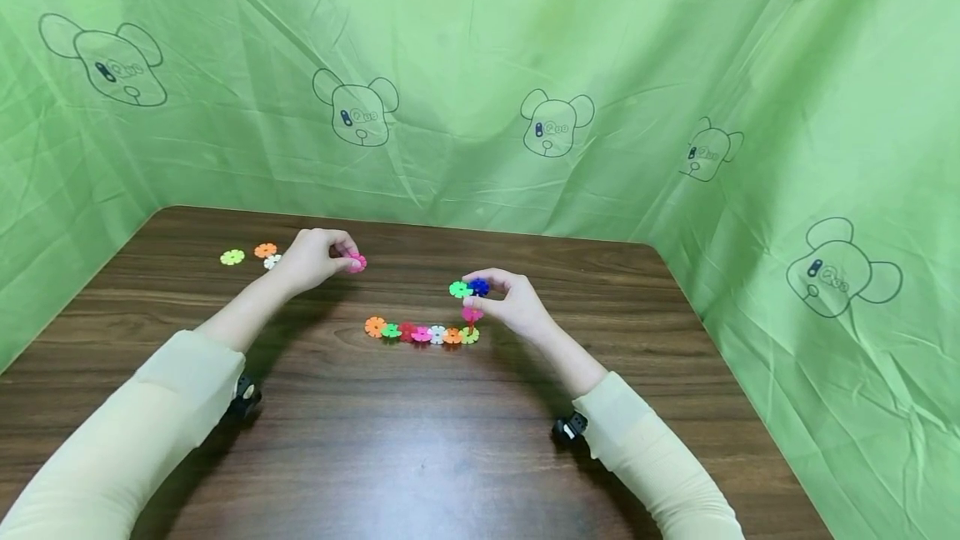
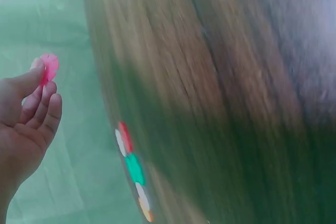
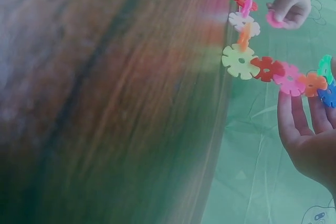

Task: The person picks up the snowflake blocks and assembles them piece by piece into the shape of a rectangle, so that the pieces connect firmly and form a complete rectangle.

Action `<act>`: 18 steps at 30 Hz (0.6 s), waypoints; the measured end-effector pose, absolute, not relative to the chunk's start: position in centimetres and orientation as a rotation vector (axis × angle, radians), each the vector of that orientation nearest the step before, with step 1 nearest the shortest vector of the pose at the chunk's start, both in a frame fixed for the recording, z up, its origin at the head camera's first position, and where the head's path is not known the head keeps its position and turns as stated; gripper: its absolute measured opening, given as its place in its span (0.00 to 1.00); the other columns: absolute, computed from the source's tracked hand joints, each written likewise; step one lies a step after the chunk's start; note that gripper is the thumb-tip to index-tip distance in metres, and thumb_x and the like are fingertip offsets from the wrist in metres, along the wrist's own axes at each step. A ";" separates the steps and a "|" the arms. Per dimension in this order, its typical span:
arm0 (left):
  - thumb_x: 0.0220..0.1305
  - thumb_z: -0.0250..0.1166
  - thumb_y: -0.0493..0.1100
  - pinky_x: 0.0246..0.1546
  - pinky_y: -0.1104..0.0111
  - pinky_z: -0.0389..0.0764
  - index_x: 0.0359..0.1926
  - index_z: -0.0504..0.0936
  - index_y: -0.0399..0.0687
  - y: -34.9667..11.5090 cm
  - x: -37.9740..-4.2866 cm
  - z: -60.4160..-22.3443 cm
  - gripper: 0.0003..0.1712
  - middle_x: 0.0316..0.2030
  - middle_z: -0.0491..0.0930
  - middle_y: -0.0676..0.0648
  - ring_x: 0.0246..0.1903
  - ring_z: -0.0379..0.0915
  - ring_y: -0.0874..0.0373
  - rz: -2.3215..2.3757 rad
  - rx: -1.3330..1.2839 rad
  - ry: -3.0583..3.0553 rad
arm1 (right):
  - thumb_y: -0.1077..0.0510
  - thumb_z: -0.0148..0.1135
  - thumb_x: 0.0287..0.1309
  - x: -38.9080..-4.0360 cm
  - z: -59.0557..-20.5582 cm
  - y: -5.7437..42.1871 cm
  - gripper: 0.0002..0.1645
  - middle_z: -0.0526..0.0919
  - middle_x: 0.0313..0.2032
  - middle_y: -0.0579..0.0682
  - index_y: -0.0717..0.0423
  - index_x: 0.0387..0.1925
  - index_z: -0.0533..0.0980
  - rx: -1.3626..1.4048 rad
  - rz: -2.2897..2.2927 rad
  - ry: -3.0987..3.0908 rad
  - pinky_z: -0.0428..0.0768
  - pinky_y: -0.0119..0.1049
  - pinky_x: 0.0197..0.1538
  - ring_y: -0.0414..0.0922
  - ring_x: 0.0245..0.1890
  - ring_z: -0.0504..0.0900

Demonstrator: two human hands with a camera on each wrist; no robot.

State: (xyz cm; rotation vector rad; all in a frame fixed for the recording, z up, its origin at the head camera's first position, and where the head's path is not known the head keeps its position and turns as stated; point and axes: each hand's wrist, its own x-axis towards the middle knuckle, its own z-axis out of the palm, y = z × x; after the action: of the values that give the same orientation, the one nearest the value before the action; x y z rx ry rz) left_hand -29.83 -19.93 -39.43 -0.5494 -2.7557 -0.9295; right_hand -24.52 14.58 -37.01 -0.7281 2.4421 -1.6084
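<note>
My left hand (image 1: 315,259) pinches a pink flower-shaped interlocking disc (image 2: 50,68) between thumb and fingers, above the table's far left part. My right hand (image 1: 517,303) grips the raised end of a chain of interlocked flower discs, near a blue disc (image 1: 479,286) and a green disc (image 1: 460,290). Down from there, in the right wrist view, run an orange disc (image 3: 313,84), a pink disc (image 3: 290,81) and a red disc (image 3: 267,69), to a yellow-green disc (image 3: 240,61) at the corner. The chain's other stretch runs left along the table to an orange end disc (image 1: 375,327).
On the wooden table (image 1: 420,423), loose yellow-green (image 1: 232,257), orange (image 1: 266,250) and white (image 1: 272,262) discs lie beside my left wrist. Green cloth (image 1: 465,40) with printed bear heads hangs behind and along both sides.
</note>
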 end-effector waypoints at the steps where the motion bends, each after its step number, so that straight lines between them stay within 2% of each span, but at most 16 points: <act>1: 0.54 0.71 0.42 0.27 0.68 0.72 0.26 0.82 0.49 -19.7 -29.6 -39.3 0.06 0.23 0.81 0.52 0.25 0.72 0.59 -0.935 -0.542 -2.742 | 0.60 0.68 0.54 -24.5 -37.0 14.6 0.19 0.84 0.41 0.55 0.61 0.48 0.78 -0.730 -1.609 2.442 0.77 0.37 0.47 0.44 0.45 0.80; 8: 0.56 0.70 0.44 0.26 0.70 0.73 0.30 0.82 0.52 -17.7 -27.7 -37.8 0.04 0.25 0.81 0.53 0.26 0.75 0.61 -1.010 -0.555 -2.673 | 0.62 0.67 0.54 -24.5 -37.1 14.5 0.18 0.84 0.41 0.59 0.64 0.47 0.78 -0.758 -1.652 2.419 0.75 0.48 0.51 0.45 0.44 0.80; 18: 0.53 0.72 0.46 0.28 0.72 0.77 0.32 0.82 0.54 -13.9 -25.3 -37.3 0.07 0.26 0.82 0.56 0.26 0.76 0.63 -1.134 -0.573 -2.537 | 0.64 0.68 0.52 -24.4 -37.0 14.2 0.19 0.83 0.40 0.62 0.66 0.46 0.77 -0.771 -1.677 2.413 0.77 0.36 0.47 0.44 0.41 0.80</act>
State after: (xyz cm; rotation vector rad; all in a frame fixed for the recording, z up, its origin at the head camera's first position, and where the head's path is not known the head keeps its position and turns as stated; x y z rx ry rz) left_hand -25.29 -13.86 -37.31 -0.5727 -2.5368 -1.1340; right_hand -24.36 14.15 -37.01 -0.7713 2.4131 -1.6766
